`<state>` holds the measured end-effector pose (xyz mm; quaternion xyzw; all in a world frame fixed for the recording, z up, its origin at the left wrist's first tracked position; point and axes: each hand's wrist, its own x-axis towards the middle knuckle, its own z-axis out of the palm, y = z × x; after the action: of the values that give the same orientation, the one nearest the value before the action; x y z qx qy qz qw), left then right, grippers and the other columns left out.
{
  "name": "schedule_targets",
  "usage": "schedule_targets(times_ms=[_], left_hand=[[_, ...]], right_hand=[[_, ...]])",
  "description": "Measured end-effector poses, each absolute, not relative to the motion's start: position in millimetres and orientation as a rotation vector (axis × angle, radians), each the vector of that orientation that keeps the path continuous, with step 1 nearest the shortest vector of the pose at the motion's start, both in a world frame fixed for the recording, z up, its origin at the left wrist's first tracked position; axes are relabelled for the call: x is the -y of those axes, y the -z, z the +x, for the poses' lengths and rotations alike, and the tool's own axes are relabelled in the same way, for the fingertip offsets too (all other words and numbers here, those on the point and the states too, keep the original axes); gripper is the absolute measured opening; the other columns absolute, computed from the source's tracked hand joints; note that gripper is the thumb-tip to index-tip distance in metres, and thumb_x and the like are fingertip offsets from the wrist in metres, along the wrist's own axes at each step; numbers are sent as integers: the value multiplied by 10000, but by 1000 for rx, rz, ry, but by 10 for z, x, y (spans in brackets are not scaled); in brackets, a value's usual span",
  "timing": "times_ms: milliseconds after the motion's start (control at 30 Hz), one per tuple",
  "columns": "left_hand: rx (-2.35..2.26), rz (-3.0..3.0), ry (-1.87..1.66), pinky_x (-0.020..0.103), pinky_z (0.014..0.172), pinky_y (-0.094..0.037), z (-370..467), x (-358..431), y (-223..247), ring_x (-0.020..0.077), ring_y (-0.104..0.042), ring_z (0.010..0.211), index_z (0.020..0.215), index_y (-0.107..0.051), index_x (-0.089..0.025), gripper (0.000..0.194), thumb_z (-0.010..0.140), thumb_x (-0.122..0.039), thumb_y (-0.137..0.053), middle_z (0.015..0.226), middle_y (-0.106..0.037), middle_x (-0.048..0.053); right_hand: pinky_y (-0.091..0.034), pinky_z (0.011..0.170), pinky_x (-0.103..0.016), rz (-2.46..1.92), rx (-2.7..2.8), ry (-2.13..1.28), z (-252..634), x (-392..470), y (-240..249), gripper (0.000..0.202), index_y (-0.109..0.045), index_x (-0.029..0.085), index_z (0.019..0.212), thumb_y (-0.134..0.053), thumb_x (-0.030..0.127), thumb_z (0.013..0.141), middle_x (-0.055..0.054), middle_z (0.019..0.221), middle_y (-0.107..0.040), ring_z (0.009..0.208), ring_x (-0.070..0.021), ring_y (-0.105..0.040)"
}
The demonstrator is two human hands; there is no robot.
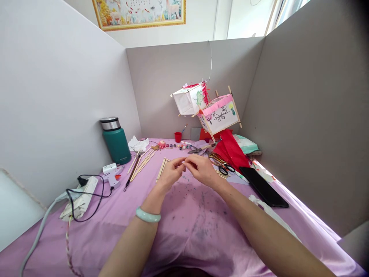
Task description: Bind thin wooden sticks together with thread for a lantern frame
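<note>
My left hand, with a pale green bangle on its wrist, meets my right hand above the middle of the table. The fingertips of both are pinched together and touch or nearly touch. Whatever they hold, if anything, is too small to make out. Just left of my left hand, several short wooden sticks lie side by side, partly hidden by it. Beyond my right hand are black-handled scissors and pliers.
Two paper lanterns hang at the back. A green bottle, a glue gun, a power strip and longer sticks are on the left. Red cloth and a black phone lie right. Small paint pots stand behind.
</note>
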<state>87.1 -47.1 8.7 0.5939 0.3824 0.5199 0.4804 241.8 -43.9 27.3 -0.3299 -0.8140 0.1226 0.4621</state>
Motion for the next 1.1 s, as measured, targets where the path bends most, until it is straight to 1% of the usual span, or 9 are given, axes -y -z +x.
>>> schedule_targets(times_ms=[100, 233, 367, 467, 700, 800, 933, 1000, 1100], left_hand=[[-726, 1196, -1259, 176, 370, -125, 830, 492, -146, 9, -286, 390, 1109, -639, -147, 498, 671, -358, -747, 628, -488, -51], [-651, 1132, -1295, 175, 353, -101, 790, 504, -190, -3, -288, 371, 1015, -659, -150, 417, 676, -375, -750, 668, -523, -36], [-725, 1367, -1247, 189, 361, -169, 806, 532, -188, 12, -323, 370, 940, -702, -133, 351, 722, -408, -700, 648, -579, -4], [-865, 1630, -1158, 201, 392, -253, 831, 535, -163, 36, -358, 391, 932, -738, -135, 322, 728, -377, -680, 607, -596, 4], [-1260, 2186, -1205, 241, 585, -386, 843, 464, -58, 123, -549, 597, 887, -770, -210, 200, 807, -282, -602, 715, -687, 46], [-1509, 2401, -1154, 265, 641, -382, 862, 490, -35, 157, -587, 673, 916, -764, -265, 226, 853, -293, -549, 749, -682, 54], [-1803, 2430, -1067, 284, 632, -369, 902, 533, -16, 186, -599, 706, 965, -747, -274, 267, 872, -270, -497, 780, -664, 75], [-1792, 2335, -1152, 285, 643, -378, 910, 516, -8, 188, -603, 724, 992, -738, -257, 280, 868, -242, -487, 792, -666, 78], [-1500, 1999, -1392, 258, 627, -398, 901, 454, -16, 152, -591, 678, 1002, -725, -221, 265, 844, -246, -514, 746, -665, 48]], right_hand=[[-352, 544, -238, -911, 1908, -584, 2391, 406, -253, 128, -589, 188, 779, -545, 299, 825, 8, 686, -582, 564, -103, -472], [-317, 448, -223, -947, 1738, -1119, 2481, 348, -319, 175, -546, 190, 750, -644, 332, 726, 51, 614, -526, 439, -70, -414], [-254, 436, -198, -801, 1523, -1737, 2684, 315, -431, 234, -564, 185, 835, -706, 234, 656, 78, 569, -496, 410, -31, -310], [-202, 430, -182, -761, 1351, -1965, 2792, 272, -446, 270, -551, 179, 878, -692, 182, 648, 59, 596, -554, 407, -14, -266], [-248, 425, -196, -897, 1432, -1632, 2706, 268, -391, 233, -528, 177, 840, -652, 165, 643, 26, 615, -616, 391, -31, -319], [-293, 432, -217, -1009, 1638, -1271, 2587, 339, -366, 159, -520, 188, 835, -586, 174, 691, 12, 650, -640, 414, -65, -392], [-369, 554, -241, -1043, 1977, -609, 2424, 479, -307, 117, -538, 198, 831, -509, 130, 741, 0, 699, -646, 599, -124, -549], [-382, 599, -256, -1013, 2050, -365, 2368, 526, -283, 143, -540, 200, 860, -494, 116, 754, -8, 733, -650, 661, -142, -582], [-420, 626, -262, -1023, 1961, -427, 2331, 517, -271, 153, -514, 200, 871, -486, 107, 753, -22, 787, -666, 706, -151, -621]])
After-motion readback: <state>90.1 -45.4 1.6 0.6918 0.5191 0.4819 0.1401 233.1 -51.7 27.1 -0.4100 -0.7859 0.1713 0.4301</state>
